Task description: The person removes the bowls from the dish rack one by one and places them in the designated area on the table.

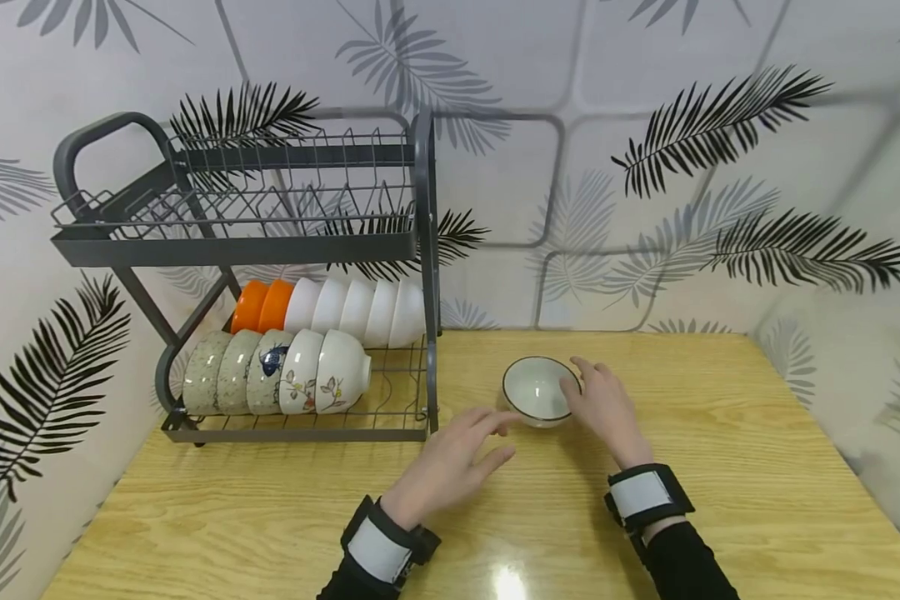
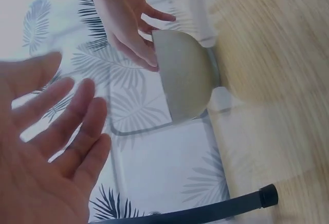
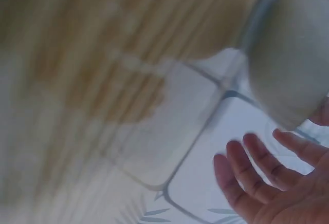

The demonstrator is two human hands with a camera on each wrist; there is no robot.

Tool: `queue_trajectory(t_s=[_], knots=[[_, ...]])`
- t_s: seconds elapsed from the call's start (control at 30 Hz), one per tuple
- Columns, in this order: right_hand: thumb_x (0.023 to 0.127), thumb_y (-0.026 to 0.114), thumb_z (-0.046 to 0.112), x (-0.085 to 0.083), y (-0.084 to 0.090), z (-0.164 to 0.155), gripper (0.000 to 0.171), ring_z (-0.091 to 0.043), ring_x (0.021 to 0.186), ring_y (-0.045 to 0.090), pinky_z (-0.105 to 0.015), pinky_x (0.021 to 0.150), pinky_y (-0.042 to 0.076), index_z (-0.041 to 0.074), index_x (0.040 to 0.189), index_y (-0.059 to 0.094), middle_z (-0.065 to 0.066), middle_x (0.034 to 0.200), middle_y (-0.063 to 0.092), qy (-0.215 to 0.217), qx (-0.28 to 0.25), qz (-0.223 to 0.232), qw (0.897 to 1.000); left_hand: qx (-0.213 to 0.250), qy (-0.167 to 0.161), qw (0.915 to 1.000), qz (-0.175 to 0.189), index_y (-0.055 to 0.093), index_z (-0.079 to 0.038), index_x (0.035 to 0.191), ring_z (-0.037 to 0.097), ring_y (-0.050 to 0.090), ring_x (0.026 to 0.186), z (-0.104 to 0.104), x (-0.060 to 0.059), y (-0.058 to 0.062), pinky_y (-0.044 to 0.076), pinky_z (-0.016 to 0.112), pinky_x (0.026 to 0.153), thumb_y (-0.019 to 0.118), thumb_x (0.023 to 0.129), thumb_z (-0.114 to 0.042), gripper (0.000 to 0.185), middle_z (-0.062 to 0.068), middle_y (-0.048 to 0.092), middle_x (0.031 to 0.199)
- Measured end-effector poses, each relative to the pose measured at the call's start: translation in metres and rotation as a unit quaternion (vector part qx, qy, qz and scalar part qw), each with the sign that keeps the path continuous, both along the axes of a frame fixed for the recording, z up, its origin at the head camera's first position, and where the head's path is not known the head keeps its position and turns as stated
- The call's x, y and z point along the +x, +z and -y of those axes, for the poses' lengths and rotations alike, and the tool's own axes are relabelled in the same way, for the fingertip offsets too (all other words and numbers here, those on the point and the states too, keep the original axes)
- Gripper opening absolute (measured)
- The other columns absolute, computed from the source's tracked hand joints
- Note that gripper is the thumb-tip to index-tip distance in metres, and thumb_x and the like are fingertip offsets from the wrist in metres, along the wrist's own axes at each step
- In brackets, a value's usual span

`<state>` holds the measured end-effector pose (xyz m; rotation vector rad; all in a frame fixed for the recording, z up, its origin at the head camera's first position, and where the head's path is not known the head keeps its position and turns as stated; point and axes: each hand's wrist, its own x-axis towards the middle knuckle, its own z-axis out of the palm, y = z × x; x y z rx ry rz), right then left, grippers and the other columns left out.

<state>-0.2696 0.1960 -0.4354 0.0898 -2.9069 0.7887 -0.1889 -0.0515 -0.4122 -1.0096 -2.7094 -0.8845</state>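
A pale bowl (image 1: 538,390) with a dark rim stands upright on the wooden table, right of the dish rack. My right hand (image 1: 606,408) is at its right side, the thumb overlapping the rim in the head view. In the right wrist view the fingers (image 3: 247,178) are spread and fairly straight close to the bowl (image 3: 293,54). My left hand (image 1: 450,460) reaches toward the bowl's front left, fingertips near the rim. Seen from the left wrist, its fingers (image 2: 77,126) are loosely extended with nothing between them, apart from the bowl (image 2: 185,75).
A dark two-tier dish rack (image 1: 270,250) stands at left against the patterned wall. On its lower tier, white bowls (image 1: 397,312) and orange bowls (image 1: 258,306) line the back, with speckled bowls (image 1: 204,375) and flowered bowls (image 1: 337,375) in front. The table (image 1: 720,417) extends to the right.
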Motion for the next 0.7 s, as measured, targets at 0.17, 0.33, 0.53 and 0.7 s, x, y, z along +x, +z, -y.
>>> queue_trajectory(t_s=[0.17,0.33,0.53,0.7], knots=[[0.103,0.05,0.025,0.02,0.006,0.004,0.054,-0.058,0.134,0.042,-0.072,0.105,0.04,-0.004,0.148,0.043,-0.037,0.148,0.042,0.003,-0.038,-0.021,0.999,0.122,0.029,0.9917,-0.028,0.064,-0.01,0.13,0.017,0.062,0.096,0.006,0.002,0.006,0.053,0.032,0.085,0.063,0.1,-0.018,0.031,0.001,0.065,0.098],[0.103,0.053,0.023,0.032,0.008,0.006,0.052,-0.054,0.139,0.038,-0.07,0.111,0.036,-0.004,0.147,0.045,-0.033,0.151,0.039,0.02,-0.078,-0.048,0.996,0.222,0.088,0.9673,-0.086,0.069,-0.004,0.118,0.022,0.061,0.088,0.021,-0.001,0.01,0.05,0.034,0.08,0.066,0.096,-0.008,0.023,0.005,0.065,0.09],[0.101,0.055,0.017,0.04,0.004,0.006,0.047,-0.05,0.139,0.041,-0.066,0.113,0.036,-0.004,0.143,0.049,-0.03,0.15,0.043,0.023,-0.124,-0.087,0.988,0.274,0.207,0.9231,-0.173,0.069,-0.001,0.11,0.026,0.059,0.091,0.05,-0.007,0.007,0.046,0.035,0.084,0.068,0.089,0.003,0.021,0.012,0.065,0.092],[0.101,0.055,0.017,0.042,0.002,0.006,0.046,-0.05,0.138,0.042,-0.067,0.112,0.037,-0.004,0.142,0.05,-0.029,0.15,0.044,0.022,-0.135,-0.097,0.986,0.266,0.273,0.9017,-0.204,0.067,-0.002,0.113,0.036,0.051,0.109,0.068,-0.011,0.003,0.038,0.046,0.092,0.068,0.086,0.005,0.028,0.018,0.061,0.113]])
